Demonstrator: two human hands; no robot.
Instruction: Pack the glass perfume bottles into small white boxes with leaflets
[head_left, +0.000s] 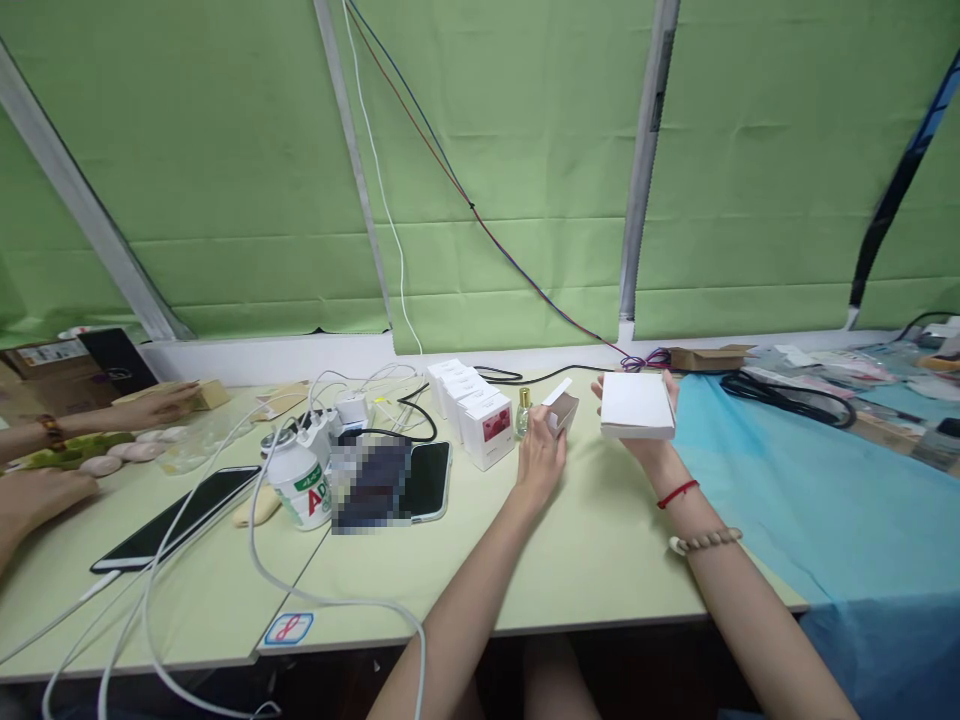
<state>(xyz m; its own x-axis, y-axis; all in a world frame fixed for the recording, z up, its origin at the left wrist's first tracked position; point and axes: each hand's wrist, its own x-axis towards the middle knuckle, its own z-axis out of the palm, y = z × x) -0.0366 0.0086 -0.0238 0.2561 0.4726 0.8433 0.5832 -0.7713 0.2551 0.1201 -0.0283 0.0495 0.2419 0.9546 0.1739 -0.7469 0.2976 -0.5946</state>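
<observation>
My left hand [541,455] is closed around a small carton [564,413] whose white flap stands up and whose grey-brown side faces me. In my right hand [654,455] lies a flat white box [637,403], its broad blank face tilted up and the fingers showing at both sides. Just left of the carton stands a small glass bottle [523,415] with a gold cap. Beside it, a row of white boxes [486,428] runs back along the table, the front one bearing a red picture.
White cables cross the table [360,580] near a white bottle [301,485], a phone [429,482] and a tablet [176,515]. Blue sheeting [757,500] covers the right side, with a coiled black cable [795,400]. At far left, another person's hands [161,405] work near a cardboard box [56,375].
</observation>
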